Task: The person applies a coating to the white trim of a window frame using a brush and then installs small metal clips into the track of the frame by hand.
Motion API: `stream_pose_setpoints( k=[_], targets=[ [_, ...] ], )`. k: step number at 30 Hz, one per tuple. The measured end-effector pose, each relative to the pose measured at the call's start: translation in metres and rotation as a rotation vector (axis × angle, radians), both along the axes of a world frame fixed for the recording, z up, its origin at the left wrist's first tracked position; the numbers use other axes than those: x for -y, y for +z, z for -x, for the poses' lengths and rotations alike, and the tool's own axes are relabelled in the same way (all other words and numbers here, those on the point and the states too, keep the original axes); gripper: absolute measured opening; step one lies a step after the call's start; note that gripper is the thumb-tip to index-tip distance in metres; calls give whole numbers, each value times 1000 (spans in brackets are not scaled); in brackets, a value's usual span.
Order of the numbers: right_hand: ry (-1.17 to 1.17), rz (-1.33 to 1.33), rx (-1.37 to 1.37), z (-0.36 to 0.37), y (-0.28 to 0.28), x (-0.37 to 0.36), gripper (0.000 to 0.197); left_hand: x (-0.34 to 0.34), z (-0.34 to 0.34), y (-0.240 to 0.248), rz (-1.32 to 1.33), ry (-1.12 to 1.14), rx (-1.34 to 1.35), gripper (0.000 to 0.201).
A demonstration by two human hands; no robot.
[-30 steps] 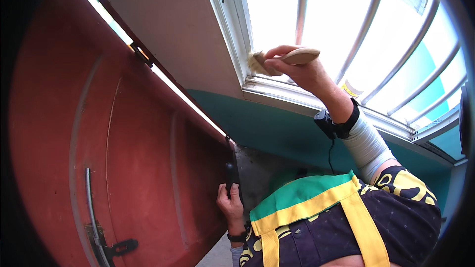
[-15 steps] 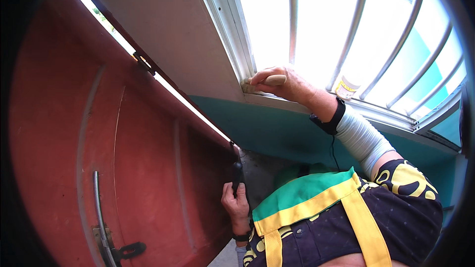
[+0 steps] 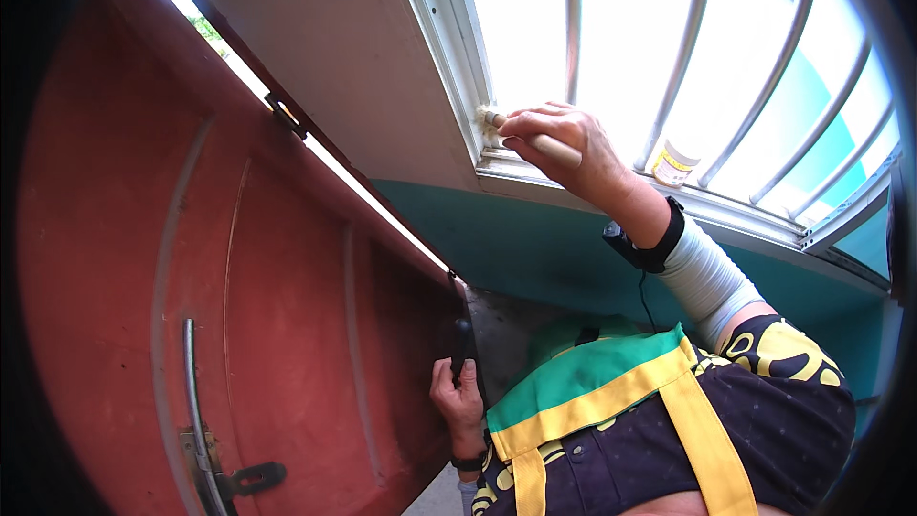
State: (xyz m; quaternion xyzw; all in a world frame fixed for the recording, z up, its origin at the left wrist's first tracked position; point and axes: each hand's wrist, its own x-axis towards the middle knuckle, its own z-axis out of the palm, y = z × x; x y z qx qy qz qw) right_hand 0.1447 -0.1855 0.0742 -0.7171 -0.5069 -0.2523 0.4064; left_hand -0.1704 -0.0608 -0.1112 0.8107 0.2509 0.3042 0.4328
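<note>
My right hand (image 3: 573,134) is closed around a brush (image 3: 554,150) with a pale wooden handle. Its light bristles press against the lower left corner area of the white window frame (image 3: 441,43), just above the sill. Down by the red door, my left hand (image 3: 458,399) grips a black-handled tool (image 3: 460,342); its far end is too dark to make out. The fingers wrap the handle with the thumb pointing up.
Metal bars (image 3: 686,48) cross the bright window. A small jar (image 3: 673,164) with a yellow and white label stands on the sill. The red door (image 3: 287,325) with a metal handle (image 3: 194,392) fills the left. Teal wall (image 3: 535,239) lies below the sill.
My right hand has moved up slightly, taking the brush bristles from the frame's bottom corner a little higher along its side. My left hand has stayed almost still.
</note>
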Motion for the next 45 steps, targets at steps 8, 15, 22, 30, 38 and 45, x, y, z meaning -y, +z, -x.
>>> stream_pose_setpoints(
  k=[8, 15, 22, 30, 38, 45],
  targets=[
    [-364, 341, 55, -15, -24, 0, 9, 3, 8, 5, -69, -14, 28, 33],
    [8, 265, -147, -29, -31, -5, 8, 12, 11, 4, -51, -30, 32, 33],
    [-291, 147, 86, -13, 4, 0, 8, 15, 21, -3, -93, -41, 5, 31],
    [-440, 287, 61, -21, -8, -12, 9, 33, 18, 7, -141, 52, 0, 33],
    [-113, 311, -368, -20, -6, -2, 12, 51, -3, 15, -159, 25, 4, 33],
    [-27, 362, -617, -21, -1, -8, 14, 64, -15, 18, -152, 24, -33, 32]
  ],
)
